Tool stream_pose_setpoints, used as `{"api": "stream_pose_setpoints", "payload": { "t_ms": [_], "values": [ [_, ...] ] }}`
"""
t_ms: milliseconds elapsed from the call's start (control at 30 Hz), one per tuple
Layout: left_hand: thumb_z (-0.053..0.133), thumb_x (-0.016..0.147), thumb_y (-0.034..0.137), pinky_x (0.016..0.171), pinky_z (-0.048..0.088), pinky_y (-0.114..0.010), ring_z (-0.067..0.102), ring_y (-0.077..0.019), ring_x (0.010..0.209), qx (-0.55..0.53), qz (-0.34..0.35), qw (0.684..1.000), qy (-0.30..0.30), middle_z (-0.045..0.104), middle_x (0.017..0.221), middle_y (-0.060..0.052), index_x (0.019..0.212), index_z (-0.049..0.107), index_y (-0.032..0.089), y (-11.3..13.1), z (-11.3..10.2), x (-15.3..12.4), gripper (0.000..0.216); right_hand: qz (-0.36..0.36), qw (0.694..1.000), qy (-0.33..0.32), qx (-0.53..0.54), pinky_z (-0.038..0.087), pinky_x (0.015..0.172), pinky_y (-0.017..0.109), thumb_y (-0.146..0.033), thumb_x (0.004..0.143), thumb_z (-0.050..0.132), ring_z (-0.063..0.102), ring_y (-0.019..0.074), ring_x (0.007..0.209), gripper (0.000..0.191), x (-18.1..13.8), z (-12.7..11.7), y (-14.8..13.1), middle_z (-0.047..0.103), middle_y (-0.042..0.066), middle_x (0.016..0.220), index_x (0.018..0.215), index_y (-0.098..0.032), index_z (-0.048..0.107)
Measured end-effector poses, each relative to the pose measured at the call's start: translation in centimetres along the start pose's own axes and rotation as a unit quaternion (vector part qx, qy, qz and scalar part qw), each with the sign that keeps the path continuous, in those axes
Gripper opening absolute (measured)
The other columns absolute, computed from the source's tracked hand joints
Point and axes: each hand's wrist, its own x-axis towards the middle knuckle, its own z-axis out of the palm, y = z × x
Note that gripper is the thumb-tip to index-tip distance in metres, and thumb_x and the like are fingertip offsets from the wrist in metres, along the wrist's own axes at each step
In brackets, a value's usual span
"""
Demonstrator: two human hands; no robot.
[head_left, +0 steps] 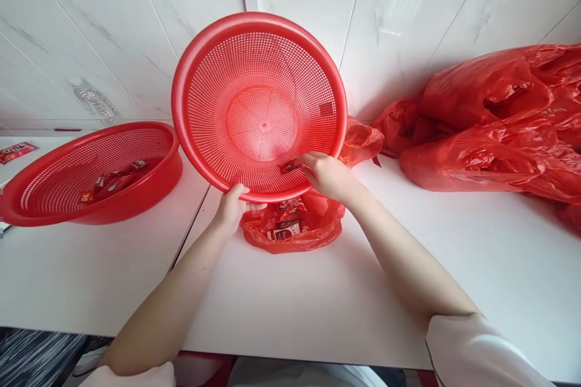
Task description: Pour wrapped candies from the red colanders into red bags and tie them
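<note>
A round red mesh basket (259,19) is tilted up, its open side facing me. My left hand (230,213) grips its lower left rim, thumb over the edge and fingers underneath. Inside the basket at the lower right, my right hand (329,176) pinches a small dark red packet (288,167). A dark square patch (325,109) shows on the right wall of the mesh; I cannot tell what it is. Below the basket, an open red plastic bag (318,242) holds small wrapped packs, among them a brown-and-white box (287,230).
At left, a second red mesh basket (158,184) leans, with several small red packets (120,183) inside. A red wrapper (17,152) lies beyond it. Large red plastic bags (476,157) fill the right back of the white table (363,308). A clear bottle (95,101) is near the tiled wall.
</note>
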Motion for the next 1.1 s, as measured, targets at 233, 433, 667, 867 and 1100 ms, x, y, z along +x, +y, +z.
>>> {"api": "stream_pose_setpoints", "payload": {
  "t_ms": [233,433,667,867,1100],
  "values": [
    [0.061,0.066,0.023,0.066,0.06,-0.04,0.064,-0.0231,0.079,0.026,-0.033,0.998,-0.044,0.055,0.07,-0.004,0.062,0.051,0.014,0.0,0.1,-0.5,0.014,0.004,0.993,-0.107,-0.057,0.047,0.085,0.033,-0.015,0.09,0.046,0.063,0.022,0.101,0.035,0.1,2.1,1.5,0.066,0.012,0.114,0.125,-0.016,0.055],
    [0.059,0.068,0.026,0.055,0.059,-0.034,0.065,-0.0231,0.075,0.031,-0.023,0.999,-0.021,0.061,0.077,-0.006,0.072,0.053,0.015,0.3,0.7,-0.7,0.014,-0.033,0.989,-0.144,0.01,0.046,0.075,0.029,-0.022,0.088,0.054,0.063,0.0187,0.086,0.019,0.3,1.1,1.6,0.069,0.009,0.1,0.103,-0.017,0.066],
    [0.048,0.078,0.032,0.048,0.056,-0.029,0.067,-0.022,0.063,0.066,-0.012,0.998,-0.006,0.069,0.074,-0.01,0.086,0.061,0.012,2.6,-1.1,0.4,0.025,-0.049,0.955,-0.11,0.271,0.048,0.075,0.028,-0.039,0.089,0.057,0.064,0.0148,0.082,0.028,-0.3,-2.9,-0.8,0.071,0.003,0.094,0.104,-0.018,0.069],
    [0.045,0.077,0.027,0.049,0.055,-0.027,0.069,-0.023,0.058,0.109,-0.039,0.992,0.045,0.071,0.069,-0.014,0.087,0.061,0.009,3.6,-3.8,2.0,0.026,-0.057,0.931,-0.17,0.318,0.051,0.074,0.028,-0.038,0.082,0.065,0.067,0.0165,0.084,0.027,-0.8,-4.1,-1.8,0.073,0.003,0.095,0.1,-0.019,0.07],
    [0.047,0.075,0.027,0.051,0.055,-0.027,0.072,-0.0259,0.065,0.094,-0.064,0.99,0.085,0.071,0.07,-0.015,0.088,0.06,0.01,4.3,-5.5,2.7,0.025,0.027,0.968,-0.187,0.167,0.05,0.069,0.029,-0.035,0.087,0.058,0.067,0.0177,0.075,0.032,-1.3,-2.6,-2.1,0.073,0.003,0.084,0.116,-0.022,0.06]
  ]
}}
